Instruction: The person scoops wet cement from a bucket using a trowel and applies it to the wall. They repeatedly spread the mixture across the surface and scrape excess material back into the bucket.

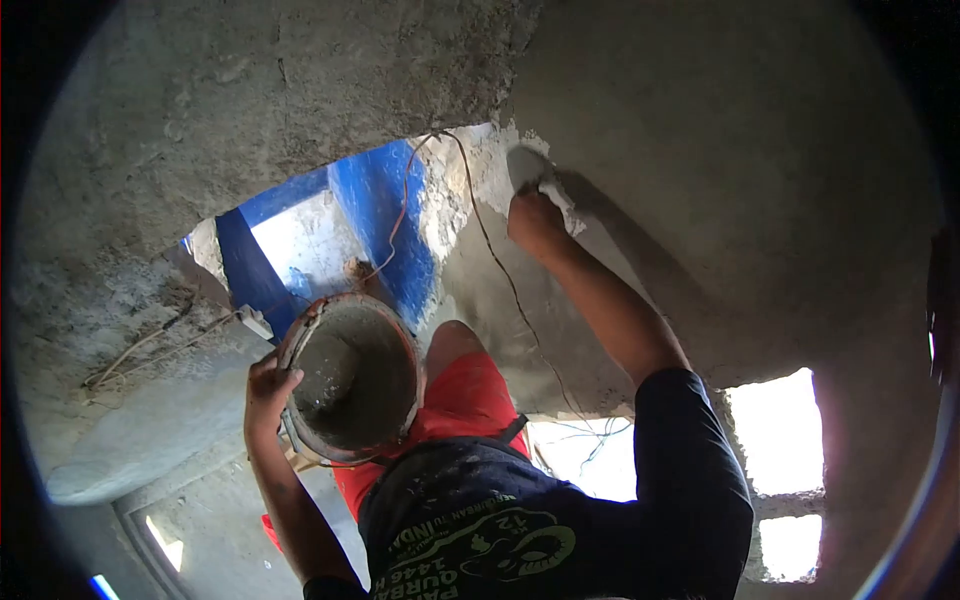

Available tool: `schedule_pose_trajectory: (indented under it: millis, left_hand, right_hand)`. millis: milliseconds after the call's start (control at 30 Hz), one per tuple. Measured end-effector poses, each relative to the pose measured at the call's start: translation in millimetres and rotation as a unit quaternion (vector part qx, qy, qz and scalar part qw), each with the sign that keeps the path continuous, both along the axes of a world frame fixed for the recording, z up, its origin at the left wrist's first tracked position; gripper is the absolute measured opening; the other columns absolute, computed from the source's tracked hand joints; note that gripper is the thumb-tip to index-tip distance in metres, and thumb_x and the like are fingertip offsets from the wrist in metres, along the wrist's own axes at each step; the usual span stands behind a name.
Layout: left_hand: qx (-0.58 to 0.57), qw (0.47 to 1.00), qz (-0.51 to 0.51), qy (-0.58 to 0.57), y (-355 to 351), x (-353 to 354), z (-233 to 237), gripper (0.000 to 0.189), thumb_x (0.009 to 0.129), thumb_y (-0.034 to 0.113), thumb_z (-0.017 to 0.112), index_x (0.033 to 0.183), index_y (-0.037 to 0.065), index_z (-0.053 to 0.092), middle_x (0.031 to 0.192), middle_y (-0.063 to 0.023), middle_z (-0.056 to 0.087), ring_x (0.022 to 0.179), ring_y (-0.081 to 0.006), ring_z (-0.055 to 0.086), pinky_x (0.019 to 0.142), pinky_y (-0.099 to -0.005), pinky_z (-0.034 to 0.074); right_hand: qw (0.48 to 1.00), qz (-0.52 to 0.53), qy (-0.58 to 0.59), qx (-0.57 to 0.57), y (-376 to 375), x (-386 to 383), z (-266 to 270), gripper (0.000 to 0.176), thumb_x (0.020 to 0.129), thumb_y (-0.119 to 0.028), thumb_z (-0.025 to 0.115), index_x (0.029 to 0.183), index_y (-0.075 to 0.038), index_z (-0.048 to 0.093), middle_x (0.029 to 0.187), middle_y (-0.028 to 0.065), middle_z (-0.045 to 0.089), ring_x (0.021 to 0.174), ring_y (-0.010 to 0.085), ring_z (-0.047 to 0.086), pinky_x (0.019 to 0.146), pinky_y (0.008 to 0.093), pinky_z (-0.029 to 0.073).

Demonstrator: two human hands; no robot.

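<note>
My left hand (268,392) is closed on the rim of a round bucket (414,385), with the thumb over the edge. Grey wet mortar (335,370) lies inside the bucket, which is held in front of my red shorts. My right arm is stretched out to the wall. In my right hand (537,220) is a trowel (527,166), its blade against or very close to the plaster beside a rough, pale patch (490,175). Part of the trowel's handle is hidden by my fingers.
A thin cable (492,240) hangs down the wall near my right arm. Blue boards (385,230) frame an opening behind the bucket. Rough grey plaster (330,80) surrounds it. Bright openings (778,430) show at the lower right, and loose wires (150,355) stick out at the left.
</note>
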State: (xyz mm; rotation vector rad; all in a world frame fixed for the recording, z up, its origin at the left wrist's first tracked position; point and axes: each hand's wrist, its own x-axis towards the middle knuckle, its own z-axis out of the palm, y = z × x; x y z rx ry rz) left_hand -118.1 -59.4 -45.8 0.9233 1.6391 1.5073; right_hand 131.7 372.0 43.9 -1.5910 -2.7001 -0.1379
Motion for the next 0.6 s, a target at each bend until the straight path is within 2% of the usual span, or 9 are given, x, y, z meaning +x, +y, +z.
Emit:
schedule_pose_trajectory:
  millis: [67, 100, 200, 233, 267, 333, 433, 500, 600]
  left_hand:
    - [0.020, 1.000, 0.001, 0.010, 4, 2, -1, 0.048, 0.081, 0.011, 0.067, 0.126, -0.004, 0.062, 0.114, -0.0054, 0.067, 0.103, -0.0119, 0.057, 0.094, -0.0282, 0.042]
    - [0.013, 1.000, -0.007, 0.017, 6, 3, -1, 0.048, 0.081, 0.011, 0.067, 0.126, -0.004, 0.062, 0.114, -0.0054, 0.067, 0.103, -0.0119, 0.057, 0.094, -0.0282, 0.042]
    - [-0.099, 0.993, 0.052, -0.023, 6, -2, -19, 0.024, 0.077, 0.016, 0.077, 0.093, 0.001, 0.067, 0.090, -0.0026, 0.065, 0.087, -0.0141, 0.058, 0.083, -0.0309, 0.046]
    - [-0.091, 0.989, 0.116, 0.026, 2, -19, -63, 0.028, 0.076, 0.017, 0.078, 0.096, 0.001, 0.069, 0.087, -0.0019, 0.065, 0.085, -0.0141, 0.058, 0.083, -0.0312, 0.046]
    - [-0.086, 0.994, 0.061, 0.010, 7, -4, -14, 0.033, 0.078, 0.017, 0.077, 0.105, -0.001, 0.069, 0.092, -0.0027, 0.066, 0.088, -0.0143, 0.058, 0.085, -0.0313, 0.046]
    - [-0.044, 0.999, 0.020, -0.017, 3, -10, -24, 0.044, 0.081, 0.014, 0.072, 0.121, -0.004, 0.065, 0.106, -0.0034, 0.067, 0.096, -0.0124, 0.057, 0.088, -0.0304, 0.045]
    - [0.002, 1.000, 0.016, -0.006, 1, -4, -12, 0.043, 0.082, 0.012, 0.069, 0.121, -0.004, 0.065, 0.103, -0.0025, 0.067, 0.093, -0.0113, 0.057, 0.087, -0.0299, 0.045]
    - [-0.020, 0.999, 0.039, -0.010, -3, -5, -12, 0.044, 0.081, 0.013, 0.069, 0.121, -0.004, 0.064, 0.107, -0.0035, 0.067, 0.096, -0.0136, 0.059, 0.089, -0.0302, 0.044]
    - [-0.086, 0.995, 0.024, 0.052, -1, -13, -13, 0.044, 0.080, 0.014, 0.069, 0.120, -0.003, 0.065, 0.106, -0.0041, 0.068, 0.095, -0.0138, 0.060, 0.088, -0.0301, 0.044]
  right_hand:
    - [1.000, 0.010, -0.011, 0.011, 21, -18, 22, 0.033, 0.093, -0.013, 0.051, 0.119, 0.005, 0.061, 0.120, 0.0276, 0.061, 0.111, 0.0380, 0.063, 0.088, 0.0457, 0.056]
    - [0.992, 0.047, 0.034, 0.109, 29, -24, 29, 0.028, 0.092, -0.012, 0.051, 0.113, 0.002, 0.063, 0.114, 0.0266, 0.064, 0.102, 0.0359, 0.067, 0.082, 0.0448, 0.058]
    - [0.979, 0.069, 0.015, 0.191, 75, -20, 24, 0.020, 0.088, -0.012, 0.055, 0.092, -0.001, 0.071, 0.095, 0.0204, 0.070, 0.088, 0.0314, 0.070, 0.068, 0.0438, 0.059]
    - [0.976, 0.083, 0.007, 0.200, 73, -9, 18, 0.020, 0.087, -0.011, 0.055, 0.094, -0.001, 0.071, 0.098, 0.0209, 0.070, 0.088, 0.0300, 0.070, 0.069, 0.0435, 0.058]
    - [0.973, 0.102, -0.007, 0.209, 67, 1, 9, 0.020, 0.087, -0.010, 0.056, 0.095, 0.000, 0.071, 0.101, 0.0215, 0.069, 0.089, 0.0287, 0.070, 0.070, 0.0431, 0.058]
    - [0.979, 0.102, -0.081, 0.156, 44, 23, -15, 0.025, 0.086, -0.008, 0.057, 0.105, 0.002, 0.069, 0.106, 0.0221, 0.068, 0.090, 0.0291, 0.069, 0.071, 0.0428, 0.058]
    - [0.989, 0.062, -0.108, 0.081, 1, 45, -37, 0.036, 0.085, -0.007, 0.056, 0.119, 0.005, 0.062, 0.104, 0.0239, 0.067, 0.092, 0.0313, 0.068, 0.071, 0.0443, 0.058]
    - [0.971, 0.104, -0.040, 0.210, 5, 47, -60, 0.032, 0.085, -0.007, 0.059, 0.116, 0.003, 0.061, 0.098, 0.0244, 0.068, 0.083, 0.0388, 0.070, 0.066, 0.0465, 0.059]
    - [0.986, 0.059, 0.091, 0.128, 8, 19, -10, 0.035, 0.089, -0.007, 0.052, 0.121, 0.005, 0.058, 0.100, 0.0264, 0.067, 0.078, 0.0376, 0.070, 0.063, 0.0454, 0.059]
